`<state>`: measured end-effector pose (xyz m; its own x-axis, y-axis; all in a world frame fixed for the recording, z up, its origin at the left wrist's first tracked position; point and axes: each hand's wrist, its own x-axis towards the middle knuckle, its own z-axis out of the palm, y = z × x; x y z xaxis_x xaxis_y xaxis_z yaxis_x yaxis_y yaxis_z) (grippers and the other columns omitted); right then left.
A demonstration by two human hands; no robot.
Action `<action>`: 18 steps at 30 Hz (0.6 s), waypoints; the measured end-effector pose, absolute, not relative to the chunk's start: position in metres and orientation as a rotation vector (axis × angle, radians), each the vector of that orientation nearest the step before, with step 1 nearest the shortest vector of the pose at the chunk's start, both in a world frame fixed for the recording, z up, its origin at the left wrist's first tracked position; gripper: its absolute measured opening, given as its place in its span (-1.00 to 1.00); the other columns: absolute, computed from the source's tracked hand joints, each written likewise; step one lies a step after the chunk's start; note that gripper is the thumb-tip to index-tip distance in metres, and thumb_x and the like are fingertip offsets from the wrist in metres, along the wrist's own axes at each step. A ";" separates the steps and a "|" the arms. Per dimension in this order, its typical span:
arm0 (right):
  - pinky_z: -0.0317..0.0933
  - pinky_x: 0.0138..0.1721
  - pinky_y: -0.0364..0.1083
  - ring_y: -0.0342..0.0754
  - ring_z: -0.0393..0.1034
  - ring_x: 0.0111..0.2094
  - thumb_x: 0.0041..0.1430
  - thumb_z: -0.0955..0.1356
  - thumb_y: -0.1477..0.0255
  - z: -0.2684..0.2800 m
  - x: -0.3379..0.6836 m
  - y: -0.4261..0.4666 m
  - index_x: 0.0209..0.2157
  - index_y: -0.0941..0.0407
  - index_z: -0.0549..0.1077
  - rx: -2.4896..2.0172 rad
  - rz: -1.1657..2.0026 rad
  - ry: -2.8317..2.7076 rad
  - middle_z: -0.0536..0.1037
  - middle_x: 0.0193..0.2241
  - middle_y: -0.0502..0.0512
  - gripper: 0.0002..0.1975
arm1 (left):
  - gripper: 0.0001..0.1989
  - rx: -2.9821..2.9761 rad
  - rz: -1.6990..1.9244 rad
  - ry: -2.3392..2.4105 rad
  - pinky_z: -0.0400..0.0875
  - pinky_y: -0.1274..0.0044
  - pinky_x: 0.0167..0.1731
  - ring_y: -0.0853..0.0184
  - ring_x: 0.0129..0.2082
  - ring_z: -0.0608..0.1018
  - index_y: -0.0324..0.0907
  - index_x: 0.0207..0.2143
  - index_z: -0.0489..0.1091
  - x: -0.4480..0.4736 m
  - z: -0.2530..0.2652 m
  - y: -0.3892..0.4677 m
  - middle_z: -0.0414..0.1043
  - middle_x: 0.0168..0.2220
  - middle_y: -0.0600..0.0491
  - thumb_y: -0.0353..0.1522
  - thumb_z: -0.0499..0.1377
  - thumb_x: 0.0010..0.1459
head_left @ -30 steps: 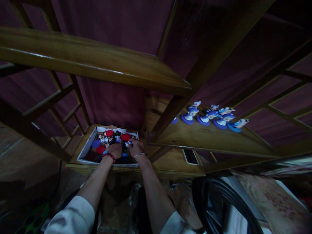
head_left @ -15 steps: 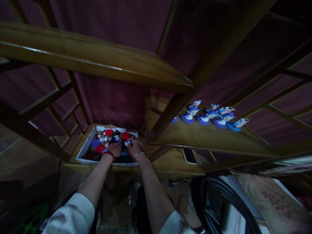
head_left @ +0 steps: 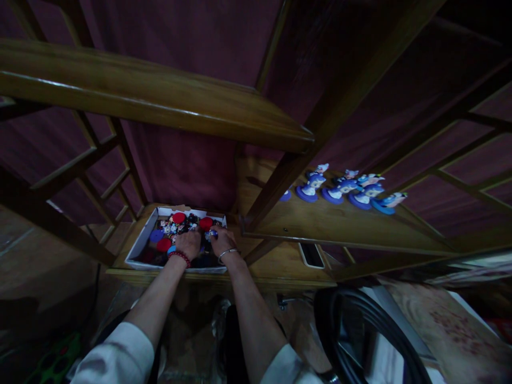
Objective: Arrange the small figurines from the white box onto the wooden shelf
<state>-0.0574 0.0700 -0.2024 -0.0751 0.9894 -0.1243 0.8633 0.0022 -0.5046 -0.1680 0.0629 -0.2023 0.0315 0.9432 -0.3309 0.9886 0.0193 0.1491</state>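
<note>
A shallow white cardboard box [head_left: 138,246] stands on the low wooden shelf, filled with small figurines [head_left: 170,228] and round red, purple and blue bases. Inside it is my left hand [head_left: 189,244], a red bead bracelet at its wrist. Its fingers are bent and closed, mostly hidden by the back of the hand; small white and dark shapes show at the tips. My right hand [head_left: 224,241], with a silver bangle, reaches into the box's right end. Its fingers close on a small blue-and-white figurine [head_left: 213,233], next to a red base [head_left: 206,223].
Several purple-and-white figurines [head_left: 340,190] stand on the raised shelf [head_left: 292,224] at right. Below lies a phone [head_left: 311,256]. A thick wooden beam [head_left: 160,96] and upright post frame the space. Coiled black cable [head_left: 328,320] is at lower right.
My left hand has turned slightly and shifted a little within the box, covering the figurine at its fingertips more. My right hand stays nearly in place with the figurine.
</note>
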 end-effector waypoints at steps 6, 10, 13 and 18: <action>0.10 -0.11 -0.14 -0.09 0.31 -0.15 0.02 0.24 0.49 -0.204 -0.059 0.070 -0.15 0.04 0.39 -1.913 0.642 -2.041 0.46 -0.18 0.06 -0.70 | -0.66 2.040 -0.106 1.984 0.33 0.39 -0.35 0.11 -0.22 0.47 -0.33 -0.11 0.20 -0.169 -0.204 0.058 0.36 -0.18 -0.28 -0.44 -0.03 0.02; 0.12 -0.13 -0.13 -0.08 0.32 -0.16 0.03 0.24 0.48 -0.205 -0.059 0.071 -0.15 0.04 0.39 -1.929 0.660 -2.032 0.47 -0.20 0.06 -0.70 | -0.67 2.013 -0.067 1.895 0.32 0.40 -0.33 0.13 -0.23 0.48 -0.28 -0.11 0.20 -0.174 -0.205 0.056 0.43 -0.29 -0.20 -0.46 -0.04 0.02; 0.14 -0.15 -0.14 -0.09 0.33 -0.18 0.03 0.24 0.47 -0.208 -0.058 0.074 -0.15 0.04 0.38 -1.913 0.670 -2.050 0.47 -0.22 0.06 -0.70 | -0.68 1.956 -0.007 1.901 0.32 0.41 -0.33 0.13 -0.24 0.48 -0.25 -0.12 0.21 -0.182 -0.208 0.057 0.44 -0.27 -0.18 -0.43 -0.03 0.01; 0.16 -0.17 -0.16 -0.10 0.34 -0.21 0.01 0.26 0.45 -0.214 -0.059 0.078 -0.17 0.03 0.39 -1.849 0.726 -2.029 0.48 -0.24 0.03 -0.71 | -0.71 1.854 0.149 1.869 0.29 0.47 -0.29 0.17 -0.20 0.46 -0.22 -0.17 0.26 -0.197 -0.216 0.061 0.44 -0.23 -0.13 -0.37 -0.02 0.02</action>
